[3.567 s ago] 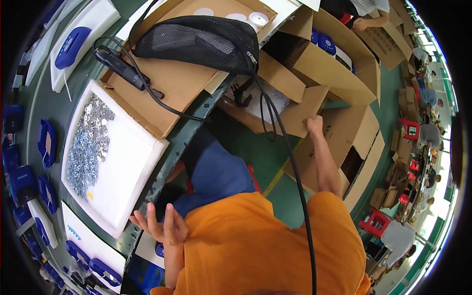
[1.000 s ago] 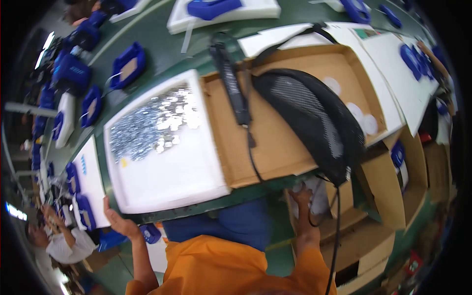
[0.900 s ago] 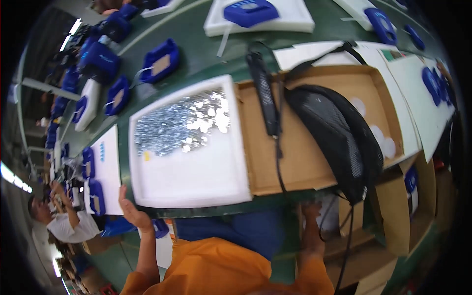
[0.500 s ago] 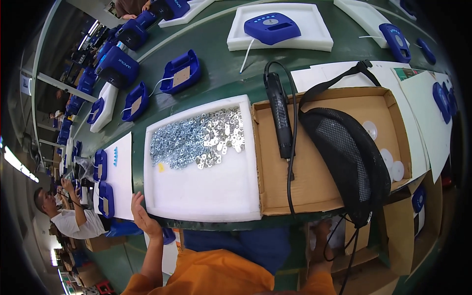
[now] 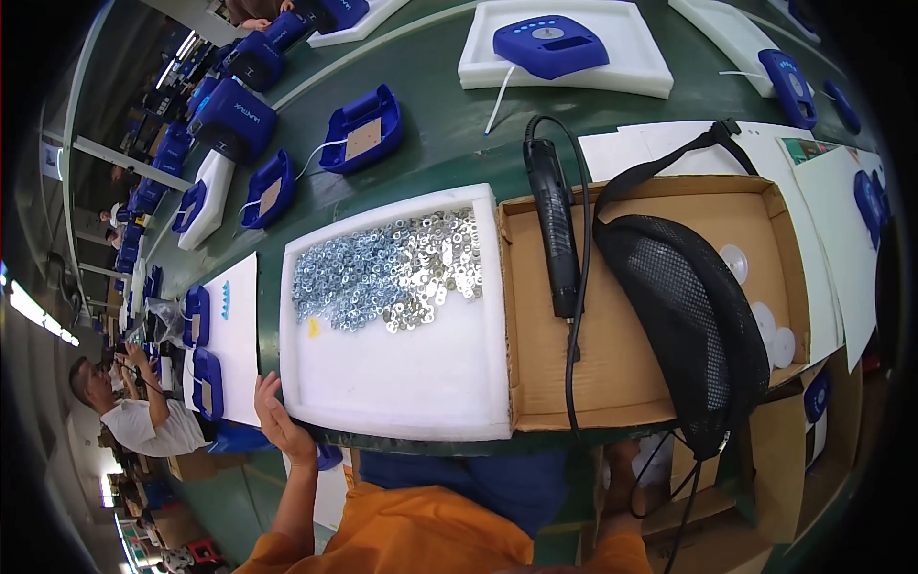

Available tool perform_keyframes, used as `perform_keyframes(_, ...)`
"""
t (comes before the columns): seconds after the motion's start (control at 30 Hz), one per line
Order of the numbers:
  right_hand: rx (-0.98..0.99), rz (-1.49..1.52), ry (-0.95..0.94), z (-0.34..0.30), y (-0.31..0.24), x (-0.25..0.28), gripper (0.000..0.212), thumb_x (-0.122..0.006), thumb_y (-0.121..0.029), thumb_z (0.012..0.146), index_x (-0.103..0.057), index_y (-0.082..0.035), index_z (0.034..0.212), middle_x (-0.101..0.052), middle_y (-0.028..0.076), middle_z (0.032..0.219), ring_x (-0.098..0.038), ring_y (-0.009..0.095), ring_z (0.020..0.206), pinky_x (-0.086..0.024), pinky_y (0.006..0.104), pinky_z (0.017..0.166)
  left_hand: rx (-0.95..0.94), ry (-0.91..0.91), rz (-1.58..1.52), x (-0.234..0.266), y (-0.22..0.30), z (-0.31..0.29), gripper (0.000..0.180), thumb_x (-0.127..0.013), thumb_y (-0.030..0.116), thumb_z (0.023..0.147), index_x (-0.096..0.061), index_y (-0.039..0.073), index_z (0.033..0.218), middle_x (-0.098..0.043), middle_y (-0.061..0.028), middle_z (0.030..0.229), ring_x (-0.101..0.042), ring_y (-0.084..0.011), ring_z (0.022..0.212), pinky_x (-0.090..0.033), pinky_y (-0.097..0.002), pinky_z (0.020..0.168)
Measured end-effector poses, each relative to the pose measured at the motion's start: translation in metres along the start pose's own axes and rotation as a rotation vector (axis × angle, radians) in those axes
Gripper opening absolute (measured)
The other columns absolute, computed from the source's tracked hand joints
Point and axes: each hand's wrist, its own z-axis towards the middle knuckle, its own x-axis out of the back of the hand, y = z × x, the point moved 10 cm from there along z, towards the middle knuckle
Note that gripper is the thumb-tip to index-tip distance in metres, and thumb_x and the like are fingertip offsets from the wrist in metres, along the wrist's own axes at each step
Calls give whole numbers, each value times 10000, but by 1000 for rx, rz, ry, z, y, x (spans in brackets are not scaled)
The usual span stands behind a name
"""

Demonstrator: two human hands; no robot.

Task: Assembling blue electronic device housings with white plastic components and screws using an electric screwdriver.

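At bench front edge, far left: left hand (image 5: 280, 421) flat, fingers spread against lower-left corner of white foam tray (image 5: 402, 383); grips nothing. Pile of metal washers (image 5: 387, 273) in tray's upper half, well apart from hand. Cardboard box (image 5: 631, 364) just right of tray, electric screwdriver (image 5: 555, 230) and black mesh bag (image 5: 693, 325) inside. Right hand (image 5: 623, 478) below bench edge, mostly hidden behind cords; grasp cannot tell. Versus half second ago: view closer, left hand remains at tray corner.
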Motion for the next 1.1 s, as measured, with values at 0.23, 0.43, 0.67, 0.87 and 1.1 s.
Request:
perform_keyframes(0.23, -11, -72, -55, -5, 0, -2, 723, -646, -561, 1083, -553, -209, 1706, -650, 175, 1648, -707, 434, 1399, -597, 545, 1135, -11, 1, 5, 0, 7, -3, 488, -385, 237, 1263, -735, -98, 1324, -718, -239, 1486, -573, -424, 1528, -410, -507, 1280)
perform_keyframes(0.43, 307, -106, 447, -25, 22, 12, 550, -749, -279, 968, -726, -13, 1449, -786, 274, 1139, -770, 480, 992, -640, 583, 837, -37, 2, -5, 0, -40, -10, 443, -404, 179, 1250, -730, -107, 1343, -708, -240, 1530, -598, -405, 1496, -417, -513, 1293)
perform_keyframes(0.67, -193, 507, 419, -82, 40, 105, 354, -892, -247, 846, -813, -29, 1113, -819, 239, 964, -819, 401, 942, -624, 508, 849, -135, -4, -64, -17, -4, 15, 586, -341, 298, 1274, -746, -117, 1359, -729, -250, 1496, -617, -428, 1481, -437, -530, 1289)
perform_keyframes(0.87, -366, 974, 449, -172, 24, 198, 316, -884, -153, 955, -780, -72, 1242, -792, 75, 1088, -754, 240, 981, -581, 399, 873, -116, 4, -113, -12, -6, 3, 573, -352, 278, 1280, -736, -140, 1352, -727, -256, 1496, -617, -431, 1483, -449, -539, 1284)
perform_keyframes(1.1, -148, 1413, 860, -296, 11, 397, 301, -826, -34, 1017, -727, -53, 1300, -737, 89, 1279, -738, 205, 1135, -626, 354, 1002, -148, 36, -93, -5, -1, 3, 544, -373, 259, 1281, -741, -130, 1373, -733, -262, 1483, -611, -454, 1482, -443, -552, 1279)
